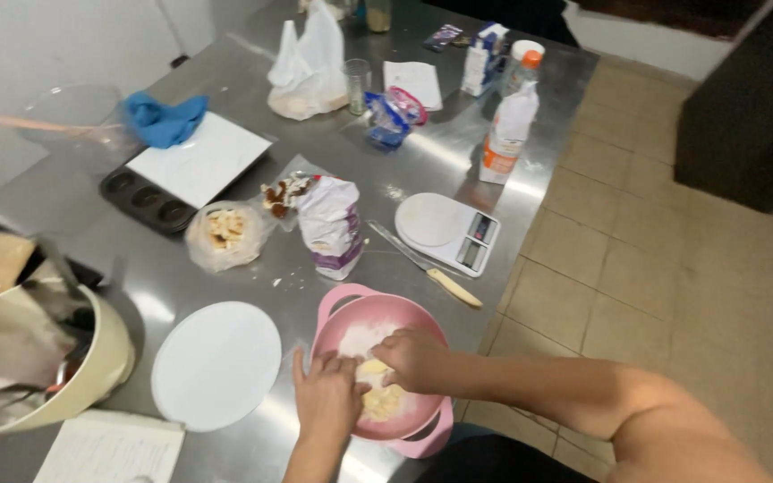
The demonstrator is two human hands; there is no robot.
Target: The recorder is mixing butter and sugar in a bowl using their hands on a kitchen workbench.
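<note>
The steel counter (422,156) carries all items and runs from the near edge to the far wall; a tiled floor (664,250) lies to its right.

At the near left stands a cream mixing bowl (105,371) stuffed with crumpled paper and bags. Just right of it lies a round white lid (216,364), flat on the counter. An open notebook (109,450) sits at the near edge below the cream bowl.

The pink bowl (351,309) with two handles stands at the near right edge of the counter, beside the white lid. It holds white flour and a pale yellow dough (379,400).

Both hands are inside the pink bowl. The left hand (326,394) lies with fingers spread on the dough. The right hand (415,358) is curled, pressing into the same mass. Neither is closed around a separate object; both are working the dough.

Behind the pink bowl: a white paper flour bag (331,225), upright and rolled at the top; a white kitchen scale (447,233); a knife (424,264) with a pale handle lying between scale and bowl.

Further left: a dark muffin tin (140,199) with a white board (200,161) resting across it, and a blue cloth (165,119) on the board's far corner. A clear bag of pale pieces (224,233) sits near the tin.
</note>
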